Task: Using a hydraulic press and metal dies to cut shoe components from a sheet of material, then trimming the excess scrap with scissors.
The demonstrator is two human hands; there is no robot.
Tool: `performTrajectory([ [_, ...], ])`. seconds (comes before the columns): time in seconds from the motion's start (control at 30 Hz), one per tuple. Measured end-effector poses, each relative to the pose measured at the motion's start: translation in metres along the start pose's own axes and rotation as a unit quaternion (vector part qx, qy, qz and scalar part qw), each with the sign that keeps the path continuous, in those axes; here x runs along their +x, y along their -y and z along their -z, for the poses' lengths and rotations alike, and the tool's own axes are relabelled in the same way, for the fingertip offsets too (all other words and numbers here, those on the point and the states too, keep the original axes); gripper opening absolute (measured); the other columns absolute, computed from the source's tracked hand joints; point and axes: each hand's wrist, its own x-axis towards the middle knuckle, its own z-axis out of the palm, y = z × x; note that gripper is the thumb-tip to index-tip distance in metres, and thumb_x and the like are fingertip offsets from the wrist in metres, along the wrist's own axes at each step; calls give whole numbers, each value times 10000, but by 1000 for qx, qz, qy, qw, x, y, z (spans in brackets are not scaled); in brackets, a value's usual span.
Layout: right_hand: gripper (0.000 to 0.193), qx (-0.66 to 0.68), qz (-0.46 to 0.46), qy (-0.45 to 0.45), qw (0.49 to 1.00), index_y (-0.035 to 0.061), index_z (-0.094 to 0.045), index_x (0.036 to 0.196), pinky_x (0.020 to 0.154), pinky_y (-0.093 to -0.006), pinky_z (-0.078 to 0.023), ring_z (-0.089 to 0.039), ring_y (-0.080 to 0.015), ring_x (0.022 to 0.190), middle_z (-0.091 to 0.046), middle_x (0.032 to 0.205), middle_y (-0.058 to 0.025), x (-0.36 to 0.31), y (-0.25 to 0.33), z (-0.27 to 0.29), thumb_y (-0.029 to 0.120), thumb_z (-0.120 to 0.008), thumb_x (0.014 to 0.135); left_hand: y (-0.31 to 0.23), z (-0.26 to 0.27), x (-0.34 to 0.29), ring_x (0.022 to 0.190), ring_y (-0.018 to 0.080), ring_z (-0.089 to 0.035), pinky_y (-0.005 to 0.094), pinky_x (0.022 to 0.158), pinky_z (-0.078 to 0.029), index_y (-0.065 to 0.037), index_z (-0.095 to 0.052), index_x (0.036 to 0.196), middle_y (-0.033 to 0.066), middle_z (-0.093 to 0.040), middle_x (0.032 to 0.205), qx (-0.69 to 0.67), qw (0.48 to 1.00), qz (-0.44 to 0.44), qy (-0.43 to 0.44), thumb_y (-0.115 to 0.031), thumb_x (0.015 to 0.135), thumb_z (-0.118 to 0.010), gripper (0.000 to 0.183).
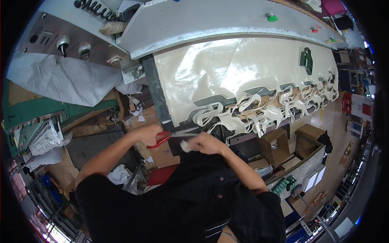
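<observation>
My left hand (pixel 148 135) is closed round the red handles of a pair of scissors (pixel 163 138), whose blades are spread and point right. My right hand (pixel 206 143), slightly blurred, is closed just beyond the blade tips. A small white scrap (pixel 185 146) shows at its fingers. In front of both hands lies a glossy cream sheet (pixel 210 60) of material, several layers thick by the look of its edge. Its near edge is cut into a looping web of offcut strips (pixel 259 117) that hangs over the table's front.
A green cutting die (pixel 306 61) stands on the sheet at the right. Behind it runs a pale machine beam (pixel 202 24) with a green button (pixel 271 17). A control panel (pixel 73 44) is at the far left. Cardboard boxes (pixel 274 146) stand below the strips.
</observation>
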Motion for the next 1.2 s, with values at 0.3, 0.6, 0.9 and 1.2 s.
performTrajectory([
  [0.3,141,-90,18,-59,994,55,-784,1052,946,-421,-542,-716,-335,1017,-772,1039,-123,-97,36,2,147,-715,969,30,-50,12,1005,179,-695,341,834,-560,-11,-671,1213,64,-732,1111,-287,953,53,85,-119,731,-885,538],
  [0.6,306,-73,-57,-353,931,-25,-493,766,804,-458,-386,-437,-367,784,-456,787,-146,-197,42,70,214,-615,914,13,-63,21,1167,200,-685,312,999,-553,70,-627,1339,120,-711,1254,-345,932,27,109,-117,747,-851,660],
  [0.9,534,-19,80,-417,905,15,-383,583,621,-412,-370,-384,-266,550,-370,579,-74,-210,56,51,271,-671,953,-32,-39,44,1260,234,-667,353,1072,-539,98,-599,1382,182,-707,1323,-356,921,45,152,-93,741,-842,712],
  [1.2,294,-117,-98,-412,898,-1,-534,679,711,-421,-463,-553,-318,694,-516,681,-129,-229,71,39,131,-754,823,-59,31,58,1173,220,-703,317,1002,-577,96,-631,1365,168,-737,1288,-253,945,20,206,-27,767,-820,640],
])
